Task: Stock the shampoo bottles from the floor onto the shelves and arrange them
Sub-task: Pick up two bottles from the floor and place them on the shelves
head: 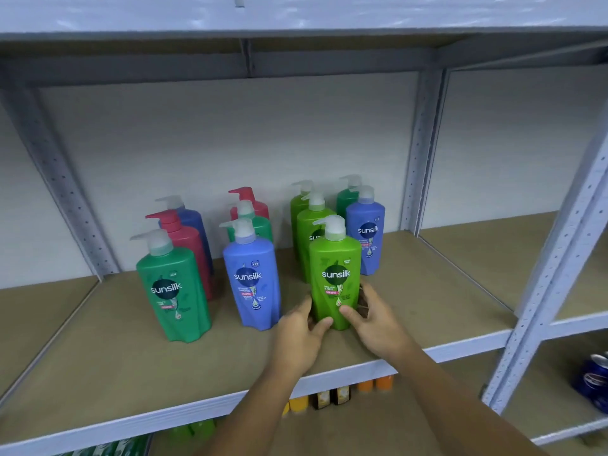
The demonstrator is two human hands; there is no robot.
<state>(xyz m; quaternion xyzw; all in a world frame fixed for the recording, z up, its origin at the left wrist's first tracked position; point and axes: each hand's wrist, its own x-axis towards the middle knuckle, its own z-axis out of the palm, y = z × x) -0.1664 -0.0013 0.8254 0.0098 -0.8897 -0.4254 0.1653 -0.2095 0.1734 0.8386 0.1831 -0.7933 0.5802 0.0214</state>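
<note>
Stocking looks well along: ten other plastic pump bottles [251, 278] stand in four columns on the tan shelf board [131, 373]. The lime-green pump shampoo bottle [335, 278] stands upright, fronting the third column. The left hand [301, 337] and right hand [378, 324] curl round its base. Any floor stock is out of view.

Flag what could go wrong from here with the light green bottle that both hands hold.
The left hand and right hand grip the front light green bottle low, near its base; a hard push might tip it back into the light green bottle behind it. The front blue bottle stands close beside the left hand, which could nudge it askew.
</note>
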